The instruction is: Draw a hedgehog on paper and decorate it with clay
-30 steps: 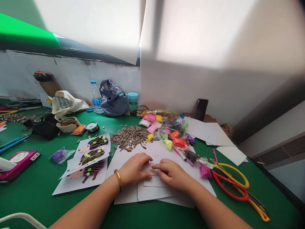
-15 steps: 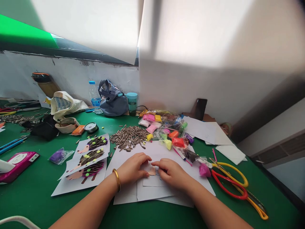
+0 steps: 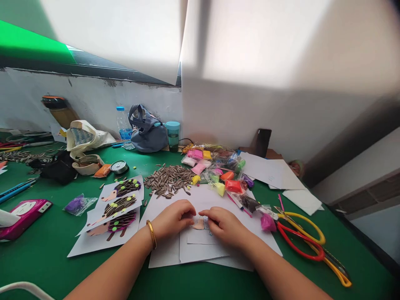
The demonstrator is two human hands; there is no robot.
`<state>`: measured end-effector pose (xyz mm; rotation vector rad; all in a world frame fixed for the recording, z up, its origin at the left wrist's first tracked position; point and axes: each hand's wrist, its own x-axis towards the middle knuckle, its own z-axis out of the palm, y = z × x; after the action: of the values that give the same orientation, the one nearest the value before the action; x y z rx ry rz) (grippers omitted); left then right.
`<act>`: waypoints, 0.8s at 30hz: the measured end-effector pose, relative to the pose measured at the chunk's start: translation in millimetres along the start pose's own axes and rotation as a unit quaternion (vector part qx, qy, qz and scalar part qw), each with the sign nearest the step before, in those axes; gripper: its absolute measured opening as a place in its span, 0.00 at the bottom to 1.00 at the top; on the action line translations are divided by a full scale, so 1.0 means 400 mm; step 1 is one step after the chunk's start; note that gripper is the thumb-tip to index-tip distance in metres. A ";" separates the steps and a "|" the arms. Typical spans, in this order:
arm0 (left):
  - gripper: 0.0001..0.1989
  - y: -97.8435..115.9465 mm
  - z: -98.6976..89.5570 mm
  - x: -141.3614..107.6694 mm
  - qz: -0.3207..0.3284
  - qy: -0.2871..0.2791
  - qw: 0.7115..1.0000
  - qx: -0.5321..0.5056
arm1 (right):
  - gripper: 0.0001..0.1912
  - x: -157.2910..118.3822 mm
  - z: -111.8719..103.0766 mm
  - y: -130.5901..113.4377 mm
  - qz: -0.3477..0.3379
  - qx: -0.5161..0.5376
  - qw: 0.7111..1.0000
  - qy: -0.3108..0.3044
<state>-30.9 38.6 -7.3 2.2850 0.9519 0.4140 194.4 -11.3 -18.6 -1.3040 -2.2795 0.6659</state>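
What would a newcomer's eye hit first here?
Probably the big scissors with red and yellow handles, on the green table right of the right hand. Then the heap of striped seeds beyond the hands, with bright clay packets to its right, and the seed-covered hedgehog pictures at left.

So both forearms come in from the bottom corners and angle inward, with the hands nearly meeting in the middle, palms down, a small gap between them. The left hand [image 3: 177,219] has its fingers curled forward and inward, the thumb tucked below them and pointing right. There's a gold bangle [image 3: 151,234] on the left wrist [image 3: 153,233]. The right hand [image 3: 223,225] is kinda different: index finger out toward the left hand, the other fingers bent under. Its thumb is mostly hidden, as far as I can tell. Right wrist [image 3: 250,243] is bare, and so are both forearms.
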 end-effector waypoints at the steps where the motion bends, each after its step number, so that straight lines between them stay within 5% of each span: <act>1: 0.07 0.000 0.002 0.000 0.014 -0.005 1.000 0.012 | 0.22 0.000 0.000 0.000 0.000 0.001 1.000 0.001; 5: 0.07 0.000 0.014 0.001 0.038 -0.012 0.998 0.050 | 0.21 0.001 -0.002 0.006 -0.003 0.009 1.000 0.012; 11: 0.16 0.010 0.014 -0.005 0.031 0.017 0.997 0.065 | 0.19 0.003 -0.018 0.036 0.053 -0.099 0.985 0.132; 20: 0.27 0.004 0.022 -0.015 0.029 0.040 0.997 0.066 | 0.04 0.005 -0.024 0.033 0.117 -0.145 0.979 0.084; 24: 0.34 -0.001 0.023 -0.013 0.019 0.065 0.998 0.020 | 0.05 0.007 -0.027 0.040 0.107 -0.145 0.978 0.108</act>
<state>-29.9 31.1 -14.8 2.3383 0.9893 0.5704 210.0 0.4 -19.3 -1.6857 -2.1334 0.2443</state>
